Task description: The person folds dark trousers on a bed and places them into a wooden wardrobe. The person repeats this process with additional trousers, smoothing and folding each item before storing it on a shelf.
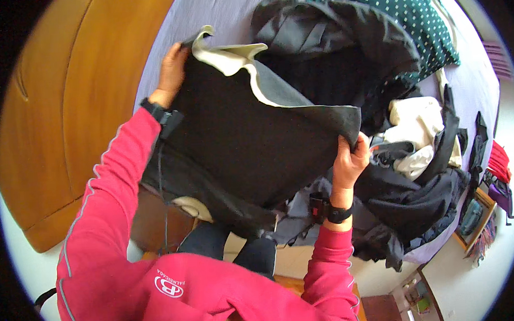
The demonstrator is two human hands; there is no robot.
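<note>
A dark grey cloth garment [247, 131] with a pale cream inner side is stretched out between my two hands. My left hand [173, 71] grips its upper left corner, where the edge curls over and shows the cream lining [222, 58]. At the right, my right hand [350, 158] pinches the other corner between thumb and fingers. The lower part of the cloth hangs down in front of my legs [206, 240], and a rounded cream patch [194, 207] shows near its bottom edge. Which garment it is, I cannot tell.
Beyond the cloth, a bed with a lilac sheet [220, 11] carries a dark jacket-like garment [307, 29] and a green dotted fabric [410, 20]. Black clothes [413, 192] and a white cloth [414, 119] are heaped at right. A wooden panel [94, 81] stands at left.
</note>
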